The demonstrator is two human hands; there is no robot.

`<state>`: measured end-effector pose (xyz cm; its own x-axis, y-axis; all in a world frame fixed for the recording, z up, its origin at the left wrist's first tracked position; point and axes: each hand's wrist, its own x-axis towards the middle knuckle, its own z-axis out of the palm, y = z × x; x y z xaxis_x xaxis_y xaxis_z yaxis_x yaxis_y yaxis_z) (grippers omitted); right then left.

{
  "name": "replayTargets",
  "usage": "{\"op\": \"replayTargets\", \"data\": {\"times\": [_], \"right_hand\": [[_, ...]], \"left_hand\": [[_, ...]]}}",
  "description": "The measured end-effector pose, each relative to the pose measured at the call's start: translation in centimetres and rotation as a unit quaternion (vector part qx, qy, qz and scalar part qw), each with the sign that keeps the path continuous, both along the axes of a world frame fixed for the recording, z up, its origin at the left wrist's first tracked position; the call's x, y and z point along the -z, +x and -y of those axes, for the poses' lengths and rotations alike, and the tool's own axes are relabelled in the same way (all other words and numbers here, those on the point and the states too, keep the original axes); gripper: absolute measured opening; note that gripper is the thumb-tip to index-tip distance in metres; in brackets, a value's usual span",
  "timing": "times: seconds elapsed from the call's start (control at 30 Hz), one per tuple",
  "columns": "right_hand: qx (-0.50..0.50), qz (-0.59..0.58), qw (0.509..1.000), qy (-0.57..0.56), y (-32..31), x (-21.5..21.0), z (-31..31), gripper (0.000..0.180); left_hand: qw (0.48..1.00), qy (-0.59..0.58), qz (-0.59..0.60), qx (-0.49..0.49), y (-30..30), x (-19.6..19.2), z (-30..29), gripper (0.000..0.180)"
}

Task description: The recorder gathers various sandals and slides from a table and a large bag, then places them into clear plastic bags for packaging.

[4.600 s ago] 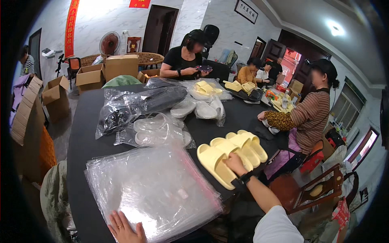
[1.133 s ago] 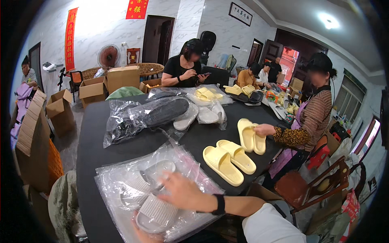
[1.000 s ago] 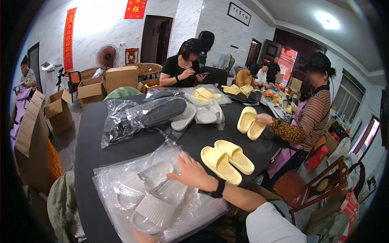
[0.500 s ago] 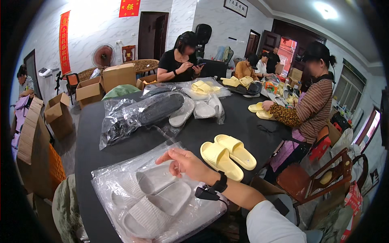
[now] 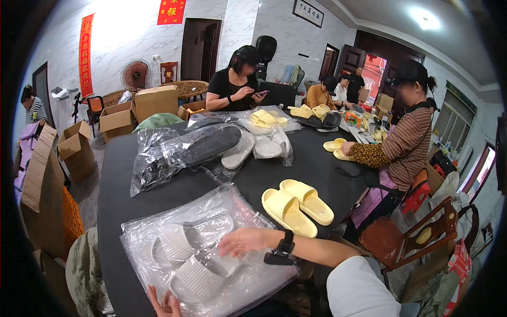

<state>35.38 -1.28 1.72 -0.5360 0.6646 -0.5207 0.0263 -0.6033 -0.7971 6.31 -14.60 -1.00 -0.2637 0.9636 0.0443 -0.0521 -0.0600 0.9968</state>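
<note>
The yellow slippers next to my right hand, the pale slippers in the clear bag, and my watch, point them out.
yellow slippers (image 5: 297,207), head view, on the nearer slipper's strap.
pale slippers (image 5: 196,264), head view, on a ribbed sole.
watch (image 5: 285,246), head view, on its band.

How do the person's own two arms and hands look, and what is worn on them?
The right hand is bare, with a black watch on the wrist and a white sleeve on the upper arm. Only the bare fingers of the left hand show at the lower edge; no gloves or rings are visible.
</note>
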Motion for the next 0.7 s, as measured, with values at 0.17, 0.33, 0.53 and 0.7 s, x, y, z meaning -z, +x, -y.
{"op": "replayTargets", "data": {"times": [0.17, 0.33, 0.53, 0.7], "right_hand": [[-0.232, 0.004, 0.965, 0.126, 1.6, -4.7, 0.5, 0.047], [-0.239, 0.09, 0.882, 0.395, 0.8, -1.4, -0.9, 0.049], [-0.265, 0.262, 0.666, 0.646, -6.0, -1.5, -0.3, 0.056], [-0.254, 0.298, 0.707, 0.589, -10.2, -0.1, -1.5, 0.026]], "left_hand": [[0.994, 0.078, -0.068, -0.046, -0.9, 0.5, 0.0, 0.036], [0.959, 0.108, -0.237, -0.111, -0.6, -1.7, -0.5, 0.031], [0.847, 0.043, -0.529, -0.044, -1.2, 1.8, 0.5, 0.038], [0.853, 0.012, -0.522, -0.001, -1.1, 3.0, 0.0, 0.05]]}}
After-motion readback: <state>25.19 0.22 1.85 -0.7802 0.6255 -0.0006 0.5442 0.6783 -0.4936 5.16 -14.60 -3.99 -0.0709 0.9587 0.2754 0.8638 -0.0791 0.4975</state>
